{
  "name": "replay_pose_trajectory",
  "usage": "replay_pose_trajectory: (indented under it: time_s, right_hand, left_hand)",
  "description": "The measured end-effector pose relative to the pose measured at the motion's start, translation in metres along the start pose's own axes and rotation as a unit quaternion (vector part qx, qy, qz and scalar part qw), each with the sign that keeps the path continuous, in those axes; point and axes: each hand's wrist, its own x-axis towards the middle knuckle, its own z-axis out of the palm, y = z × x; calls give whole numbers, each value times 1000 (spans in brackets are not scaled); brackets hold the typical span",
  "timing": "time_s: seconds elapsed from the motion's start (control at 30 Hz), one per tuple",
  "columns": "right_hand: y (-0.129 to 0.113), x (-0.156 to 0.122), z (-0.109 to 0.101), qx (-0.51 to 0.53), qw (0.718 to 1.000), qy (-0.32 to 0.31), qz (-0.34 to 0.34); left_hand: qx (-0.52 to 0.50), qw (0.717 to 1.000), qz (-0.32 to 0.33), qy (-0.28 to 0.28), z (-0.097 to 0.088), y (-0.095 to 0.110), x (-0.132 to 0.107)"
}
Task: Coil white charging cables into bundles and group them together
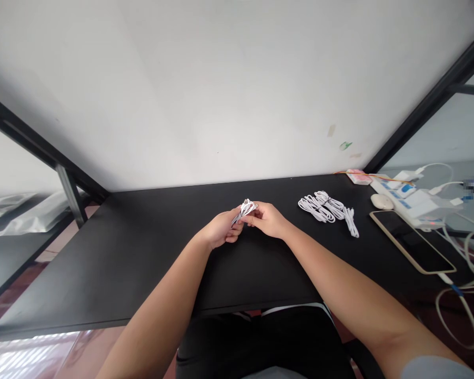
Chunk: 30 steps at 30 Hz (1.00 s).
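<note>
Both hands meet over the middle of the black surface (150,273), closed around one small coiled white cable (246,208). The left hand (222,230) has its fingers curled about the lower end of the coil, and the right hand (266,218) pinches the other side with thumb and fingertips, so the bundle sits between them, raised a little above the surface. The cable looks light, thin and limp: it should bend at any point and spring loose from its loops unless the coil is pinched across all the strands at once. Its smooth sheath is probably a bit slippery, so a grip across the waist of the bundle seems safer than one on a single loop or a plug end; the plugs cannot be made out here. To the right, well apart from the hands, lies a heap of similar coiled cables (327,208), and beyond them a phone (413,241), a white mouse (382,201) and a power strip (413,202) with leads.
</note>
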Motion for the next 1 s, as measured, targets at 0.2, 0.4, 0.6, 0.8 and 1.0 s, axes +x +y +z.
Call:
replay_pose_trajectory:
  time_s: [0.2, 0.4, 0.6, 0.8, 1.0]
  right_hand:
    - [-1, 1, 1, 40, 999, -18, 10]
    - [-2, 1, -1, 41, 999, -31, 8]
    - [-2, -2, -4, -38, 999, -2, 1]
    - [-10, -4, -5, -170, 985, 16, -25]
    - [-11, -2, -1, -163, 986, 20, -35]
  left_hand:
    - [25, 999, 16, 14, 5, 1, -2]
    - [64, 997, 42, 28, 4, -2, 2]
    - [205, 954, 170, 138, 6, -9, 10]
    - [346, 889, 244, 177, 14, -9, 3]
    - [364, 873, 266, 187, 18, -10, 7]
